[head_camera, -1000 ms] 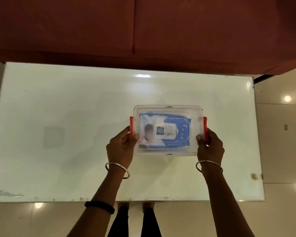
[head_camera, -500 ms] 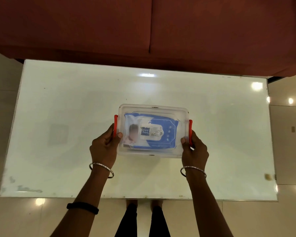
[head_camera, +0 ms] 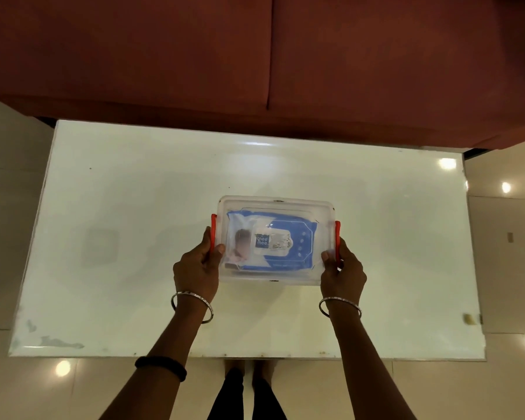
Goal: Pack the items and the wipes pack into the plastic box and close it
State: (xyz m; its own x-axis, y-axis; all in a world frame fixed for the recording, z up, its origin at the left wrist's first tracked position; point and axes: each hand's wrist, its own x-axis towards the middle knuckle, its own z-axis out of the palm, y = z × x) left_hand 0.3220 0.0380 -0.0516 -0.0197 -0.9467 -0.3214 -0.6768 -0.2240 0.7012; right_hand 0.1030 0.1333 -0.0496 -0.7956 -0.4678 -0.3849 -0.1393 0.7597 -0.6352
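Observation:
A clear plastic box (head_camera: 275,275) with its lid on sits in the middle of the white table (head_camera: 134,207). Through the lid I see a blue wipes pack (head_camera: 303,234) lying flat inside; anything beneath it is hidden. Red clip handles flank the box, one on the left (head_camera: 213,231) and one on the right (head_camera: 337,237). My left hand (head_camera: 196,271) grips the box's left end at the red clip, thumb on the lid. My right hand (head_camera: 343,272) holds the right end the same way.
A dark red sofa (head_camera: 255,56) runs along the table's far edge. Glossy tiled floor (head_camera: 503,268) surrounds the table, and my legs show below its near edge. A small tan mark (head_camera: 468,318) lies near the table's right edge.
The view has shifted, so the table and box sit differently in frame. Both hands keep the same hold on the box's ends; the box itself shows no clear movement on the table.

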